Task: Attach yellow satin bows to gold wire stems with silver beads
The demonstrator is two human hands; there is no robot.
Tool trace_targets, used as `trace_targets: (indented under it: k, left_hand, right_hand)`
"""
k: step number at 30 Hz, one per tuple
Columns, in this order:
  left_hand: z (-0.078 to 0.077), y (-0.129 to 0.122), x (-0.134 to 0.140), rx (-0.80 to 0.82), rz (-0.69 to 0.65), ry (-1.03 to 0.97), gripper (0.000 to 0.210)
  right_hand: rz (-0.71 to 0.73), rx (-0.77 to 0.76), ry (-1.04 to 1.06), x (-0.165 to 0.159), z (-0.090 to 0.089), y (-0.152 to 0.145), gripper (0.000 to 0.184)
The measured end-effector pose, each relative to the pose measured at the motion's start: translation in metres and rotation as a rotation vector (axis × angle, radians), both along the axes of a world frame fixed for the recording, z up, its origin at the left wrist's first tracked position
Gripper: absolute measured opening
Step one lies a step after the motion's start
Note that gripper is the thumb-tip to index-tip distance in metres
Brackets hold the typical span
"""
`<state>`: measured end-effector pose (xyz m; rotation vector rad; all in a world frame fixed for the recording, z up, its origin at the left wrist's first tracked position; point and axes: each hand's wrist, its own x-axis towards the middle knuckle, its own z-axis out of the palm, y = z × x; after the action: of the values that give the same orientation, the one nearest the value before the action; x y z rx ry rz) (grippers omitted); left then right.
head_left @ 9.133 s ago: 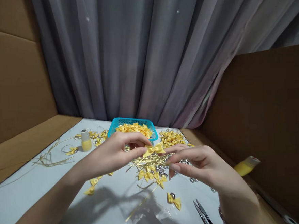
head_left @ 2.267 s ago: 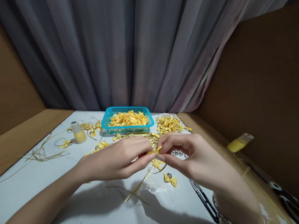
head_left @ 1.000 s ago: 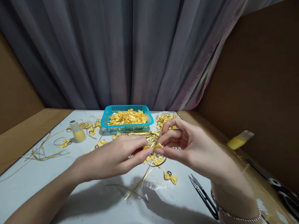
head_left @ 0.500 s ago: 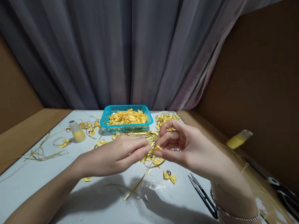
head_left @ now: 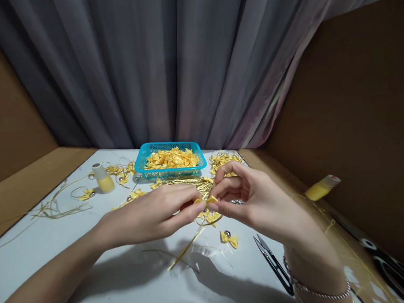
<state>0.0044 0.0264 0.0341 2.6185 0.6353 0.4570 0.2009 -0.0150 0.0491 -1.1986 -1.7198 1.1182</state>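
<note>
Between the fingertips of both hands is a small yellow ribbon bow [head_left: 211, 199], held above the middle of the table. My right hand [head_left: 248, 192] pinches its right wing between thumb and forefinger, the other fingers curled. At its left side, my left hand [head_left: 178, 208] pinches with thumb and forefinger. A loop of gold cord [head_left: 209, 223] hangs just under the bow. Below and behind lie more bows and a bundle of gold cords [head_left: 199, 184]. A loose bow with a small silver bell [head_left: 228, 234] rests on the white tabletop, right of centre.
A blue basket [head_left: 170, 172] heaped with yellow bows stands at the back. Left of it is a small yellow bottle [head_left: 103, 178]; another yellow bottle [head_left: 322, 188] lies at right. Black thread snips [head_left: 275, 264] lie by my right wrist, scissors [head_left: 392, 267] farther right.
My left fingers have shifted slightly down and left on the bow, showing more of its left wing. My right hand has hardly moved.
</note>
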Motion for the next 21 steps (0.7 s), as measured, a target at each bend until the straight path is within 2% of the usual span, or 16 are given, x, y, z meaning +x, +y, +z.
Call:
trace_targets:
  k: [5,19,21]
  left_hand:
    - [-0.0008,-0.0002,0.0022,0.018,0.022,-0.025,0.029]
    - [-0.0029,-0.0019,0.0007,0.075,-0.027,-0.080,0.023]
    - [-0.0036,-0.0008,0.0016,0.094,-0.004,-0.101,0.024]
  right_hand:
    - [0.000,0.017,-0.009,-0.0001,-0.0016,0.0008,0.027]
    - [0.022,-0.003,0.016,-0.0023,-0.0037,0.0033,0.026]
    - [-0.010,0.057,-0.005,-0.0026,-0.0034,0.0042,0.024]
